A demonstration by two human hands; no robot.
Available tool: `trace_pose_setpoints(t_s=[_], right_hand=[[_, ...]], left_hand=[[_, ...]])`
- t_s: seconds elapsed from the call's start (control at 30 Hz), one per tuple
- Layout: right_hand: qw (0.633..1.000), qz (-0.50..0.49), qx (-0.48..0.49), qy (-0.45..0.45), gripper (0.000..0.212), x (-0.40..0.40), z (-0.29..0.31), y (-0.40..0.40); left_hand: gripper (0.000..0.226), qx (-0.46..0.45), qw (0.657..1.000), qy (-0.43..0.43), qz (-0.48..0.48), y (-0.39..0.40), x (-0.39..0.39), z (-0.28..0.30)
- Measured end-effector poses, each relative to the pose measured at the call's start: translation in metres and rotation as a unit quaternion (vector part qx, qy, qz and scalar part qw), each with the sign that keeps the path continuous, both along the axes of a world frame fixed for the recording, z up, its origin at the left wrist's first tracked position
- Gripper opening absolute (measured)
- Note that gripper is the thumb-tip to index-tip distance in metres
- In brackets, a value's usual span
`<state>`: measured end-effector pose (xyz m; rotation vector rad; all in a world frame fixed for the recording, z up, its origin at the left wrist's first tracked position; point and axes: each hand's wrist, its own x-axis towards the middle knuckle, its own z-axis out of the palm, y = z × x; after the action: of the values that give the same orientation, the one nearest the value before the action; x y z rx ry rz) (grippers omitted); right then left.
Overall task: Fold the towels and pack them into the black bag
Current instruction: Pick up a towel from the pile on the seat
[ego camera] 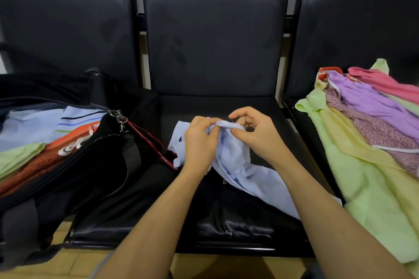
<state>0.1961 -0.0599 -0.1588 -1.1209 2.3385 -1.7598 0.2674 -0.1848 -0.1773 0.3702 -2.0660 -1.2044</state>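
A light blue towel [240, 165] lies crumpled on the middle black seat [272, 111], trailing toward the front right. My left hand [199, 140] grips its upper bunched edge. My right hand [251, 133] pinches the same edge just to the right, so both hands meet at the top of the towel. The black bag [95, 165] lies unzipped on the left seat. Inside it are folded towels: a light blue one [34, 127], an orange one [45, 161] and a green one [18, 158].
A loose pile of towels [367, 133] in green, yellow, purple, pink and speckled mauve covers the right seat. The bag's strap and metal clips [119, 118] lie by the middle seat's left edge. Black chair backs [213, 43] stand behind. Wooden floor [68, 265] shows below.
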Motion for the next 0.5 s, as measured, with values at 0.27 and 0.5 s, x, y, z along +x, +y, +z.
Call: trace_pose_setpoints(t_s=[0.27,0.5], right_hand=[[0.995,0.003,0.096,-0.019,0.01,0.002,0.001,0.002],[0.999,-0.028,0.015,-0.037,0.034,0.024,0.021,0.003]], left_hand=[[0.02,-0.069,0.997,0.023,0.026,-0.009,0.007,0.0],[0.053,-0.081,0.996,-0.04,-0.003,-0.017,0.02,0.01]])
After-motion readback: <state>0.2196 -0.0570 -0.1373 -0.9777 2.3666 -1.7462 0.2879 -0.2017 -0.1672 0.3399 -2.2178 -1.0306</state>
